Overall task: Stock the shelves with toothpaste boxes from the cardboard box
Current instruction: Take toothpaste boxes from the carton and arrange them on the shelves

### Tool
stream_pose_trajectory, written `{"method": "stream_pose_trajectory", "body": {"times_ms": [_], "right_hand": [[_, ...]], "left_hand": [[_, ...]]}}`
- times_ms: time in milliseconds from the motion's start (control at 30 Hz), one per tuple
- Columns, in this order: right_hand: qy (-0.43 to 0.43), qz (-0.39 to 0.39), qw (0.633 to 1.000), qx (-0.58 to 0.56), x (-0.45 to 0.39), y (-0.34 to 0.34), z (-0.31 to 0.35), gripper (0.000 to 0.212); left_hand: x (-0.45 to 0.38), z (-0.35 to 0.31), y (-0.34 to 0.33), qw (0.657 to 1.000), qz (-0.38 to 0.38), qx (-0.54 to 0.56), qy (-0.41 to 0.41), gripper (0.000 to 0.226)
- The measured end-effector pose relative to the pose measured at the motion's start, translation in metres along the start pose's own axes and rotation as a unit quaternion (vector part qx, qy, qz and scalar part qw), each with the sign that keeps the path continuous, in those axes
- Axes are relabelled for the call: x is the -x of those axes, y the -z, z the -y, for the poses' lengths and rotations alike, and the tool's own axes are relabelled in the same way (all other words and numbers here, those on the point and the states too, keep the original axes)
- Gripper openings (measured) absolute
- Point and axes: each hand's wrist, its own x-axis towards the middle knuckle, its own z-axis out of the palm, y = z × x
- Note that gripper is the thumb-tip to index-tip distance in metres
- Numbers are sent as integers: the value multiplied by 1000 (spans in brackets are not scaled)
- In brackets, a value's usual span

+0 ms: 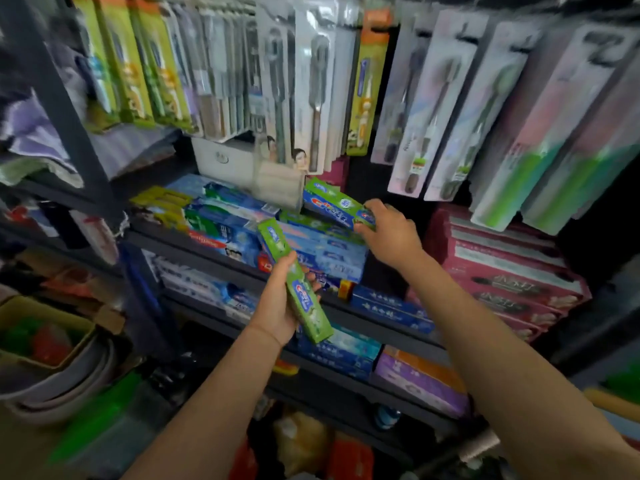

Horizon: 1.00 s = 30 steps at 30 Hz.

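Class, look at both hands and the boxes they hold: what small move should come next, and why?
Probably the right hand should lower its green box flat onto the stack and let go. That box already hovers over the shelved boxes, while the left hand holds a second green box waiting in front of the shelf.

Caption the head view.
Right hand sets a green-and-blue toothpaste box on the stack; left hand holds another green box.

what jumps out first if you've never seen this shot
Two green rectangular toothpaste boxes at centre: the left hand grips one upright before the shelves, and the right hand lays another atop the blue stack. Above hang rows of carded toothbrush packs.
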Motion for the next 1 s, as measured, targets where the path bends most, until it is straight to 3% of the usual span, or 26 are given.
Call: {"method": "stream_pose_trajectory", "body": {"times_ms": [167,300,433,567,700,867,1000], "right_hand": [[-66,35,996,39,-63,-27,17,46],[-96,164,980,55,-90,-45,22,46],[-93,270,958,-17,-100,-53,27,25],[-88,273,958,-25,-100,-60,29,27],[-91,263,960,-35,-100,-62,29,44],[-92,230,965,-81,-92,-68,30,50],[-76,222,971,-42,-87,-60,33,82]], "left_hand": [[-29,-21,12,997,19,-16,66,42],[-44,-25,24,995,37,-27,91,56],[-50,-21,31,994,42,-13,96,77],[-52,-21,32,995,44,10,86,81],[-52,-23,31,995,45,16,89,70],[-52,-26,32,993,47,74,76,62],[-50,-27,29,994,36,75,70,54]]}}
